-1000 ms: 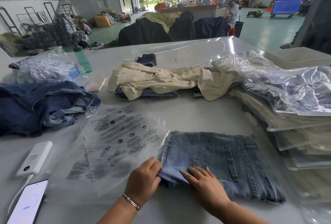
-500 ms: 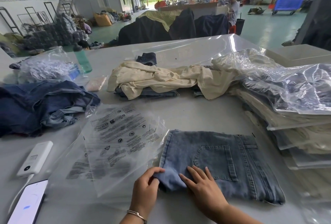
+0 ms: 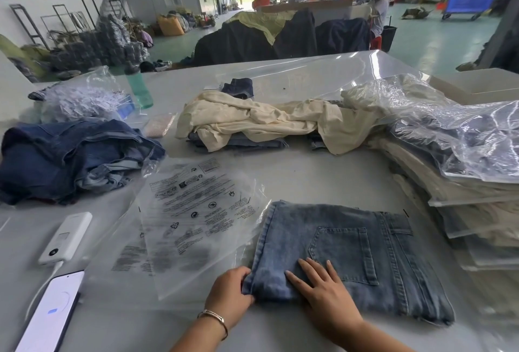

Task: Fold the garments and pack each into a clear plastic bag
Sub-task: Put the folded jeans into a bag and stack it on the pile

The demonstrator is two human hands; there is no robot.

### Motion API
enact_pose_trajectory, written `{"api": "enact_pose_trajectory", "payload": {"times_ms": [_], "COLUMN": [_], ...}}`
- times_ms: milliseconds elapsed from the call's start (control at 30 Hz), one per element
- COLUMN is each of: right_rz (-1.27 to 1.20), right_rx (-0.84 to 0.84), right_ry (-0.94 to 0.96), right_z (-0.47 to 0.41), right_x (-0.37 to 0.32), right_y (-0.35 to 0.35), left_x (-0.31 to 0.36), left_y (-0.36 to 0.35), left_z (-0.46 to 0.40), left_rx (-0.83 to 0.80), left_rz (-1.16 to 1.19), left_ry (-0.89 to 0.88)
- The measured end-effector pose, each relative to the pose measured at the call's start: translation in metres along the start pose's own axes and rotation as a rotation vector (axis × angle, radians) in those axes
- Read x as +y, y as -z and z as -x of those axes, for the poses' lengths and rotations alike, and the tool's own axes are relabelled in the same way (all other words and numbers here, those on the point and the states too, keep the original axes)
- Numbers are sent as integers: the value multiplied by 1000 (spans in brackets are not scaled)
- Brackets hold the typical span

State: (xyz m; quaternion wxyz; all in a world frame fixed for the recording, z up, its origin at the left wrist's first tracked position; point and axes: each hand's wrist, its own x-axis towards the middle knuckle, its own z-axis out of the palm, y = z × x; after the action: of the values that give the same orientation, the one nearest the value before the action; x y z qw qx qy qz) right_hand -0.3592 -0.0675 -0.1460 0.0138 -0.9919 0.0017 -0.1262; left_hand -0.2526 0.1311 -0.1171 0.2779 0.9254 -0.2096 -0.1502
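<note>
Two hands on folded denim, bag mouth to the left.

Left hand (image 3: 230, 289) pinches the near-left corner of the folded jeans (image 3: 345, 259); right hand (image 3: 323, 292) lies flat on the denim, fingers straight. The clear plastic bag (image 3: 196, 222) lies just left of the jeans, touching their left edge, nearer the left hand. The garment's long axis runs left–right, so insertion likely means sliding it leftward.

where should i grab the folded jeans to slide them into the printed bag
Grip the folded jeans by their left folded edge, coming from the near left, where the left hand already pinches them. That edge is thick, straight and faces the printed bag beside it.
</note>
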Motion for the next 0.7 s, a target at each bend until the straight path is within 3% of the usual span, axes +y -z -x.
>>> {"api": "enact_pose_trajectory", "payload": {"times_ms": [133,300,567,633,700], "right_rz": [-75,-94,-45,-185,-358], "right_rx": [-90,-130,-120,-164,-176], "right_ry": [48,130,74,64,-73], "right_z": [-2,-1,3,-2,-20], "right_x": [10,21,20,27,45], "right_y": [9,7,11,18,25], "left_x": [-4,-9,-13,-7,1], "left_y": [4,19,2,4,5], "left_z": [-7,-13,-9,-5,-5], "left_rx": [-8,-166,-46,-16,5], "left_rz": [-175,477,218,179,189], "left_ry": [-16,-29,40,51,100]}}
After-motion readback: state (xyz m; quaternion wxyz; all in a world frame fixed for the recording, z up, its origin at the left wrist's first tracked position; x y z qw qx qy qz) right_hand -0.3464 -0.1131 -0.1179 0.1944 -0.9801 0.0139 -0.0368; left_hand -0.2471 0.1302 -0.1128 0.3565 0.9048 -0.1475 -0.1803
